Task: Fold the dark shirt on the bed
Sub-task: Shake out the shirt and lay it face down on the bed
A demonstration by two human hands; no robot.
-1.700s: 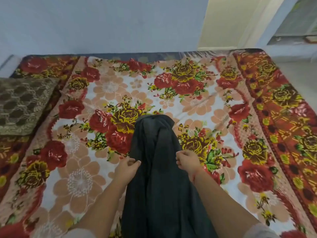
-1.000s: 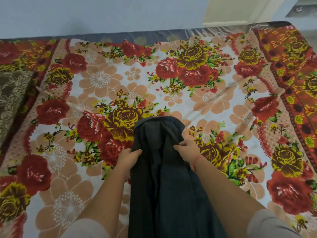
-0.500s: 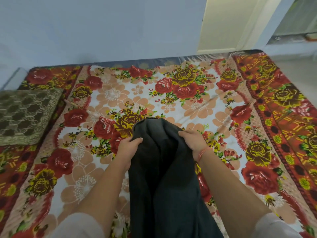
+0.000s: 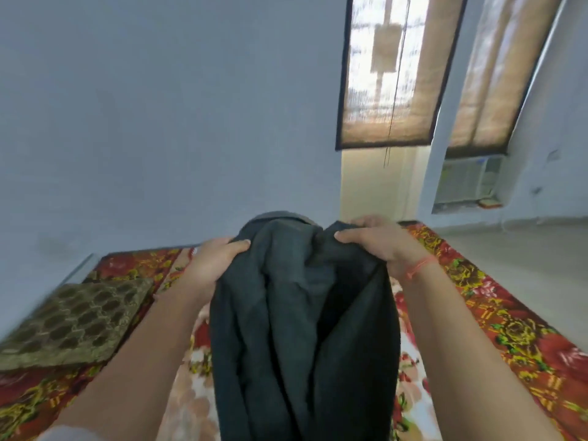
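The dark shirt hangs bunched in long folds in front of me, lifted above the bed with its floral cover. My left hand grips its upper left edge, thumb on the near side of the cloth. My right hand, with a red thread on the wrist, grips the upper right edge. The shirt's lower part runs out of the bottom of the view and hides the middle of the bed.
A brown patterned cushion lies on the bed's left side. A blue-grey wall stands behind the bed. Windows with bamboo blinds and a window air conditioner are at the right.
Both hands have raised the shirt's top off the bed to about wall height. The view has tilted upward, so the wall and windows fill the frame.
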